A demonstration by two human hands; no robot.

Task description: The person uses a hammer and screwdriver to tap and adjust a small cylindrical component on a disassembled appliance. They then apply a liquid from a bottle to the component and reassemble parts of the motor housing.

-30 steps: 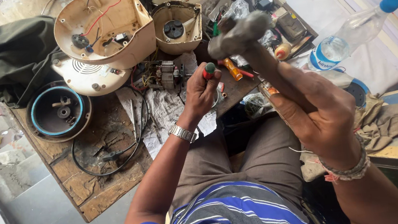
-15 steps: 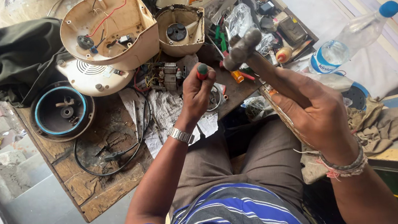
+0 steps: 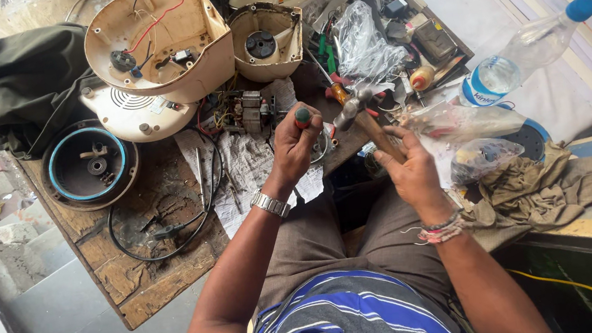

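Red and green plastic caps the screwdriver handle (image 3: 302,117) that the left hand (image 3: 296,148) grips in a closed fist, the tool standing roughly upright over the crumpled newspaper (image 3: 251,172) at the bench edge. Just beside it, the right hand (image 3: 407,168) wraps its fingers around the wooden shaft of a hammer (image 3: 364,117), whose steel head sits level with the screwdriver's cap, near it; whether the two touch I cannot tell. The wrist of the left arm wears a metal watch (image 3: 270,204); the right wears thread bands.

Beyond the hands, a small motor block (image 3: 250,110) lies on the paper. Farther out stand two cream appliance housings (image 3: 160,44), open and showing wires, and a dark round base with a blue ring (image 3: 89,163). A black cable (image 3: 168,231) loops across the worn wooden bench (image 3: 137,284). To the right lie a plastic water bottle (image 3: 523,56) and a drab rag (image 3: 547,184).
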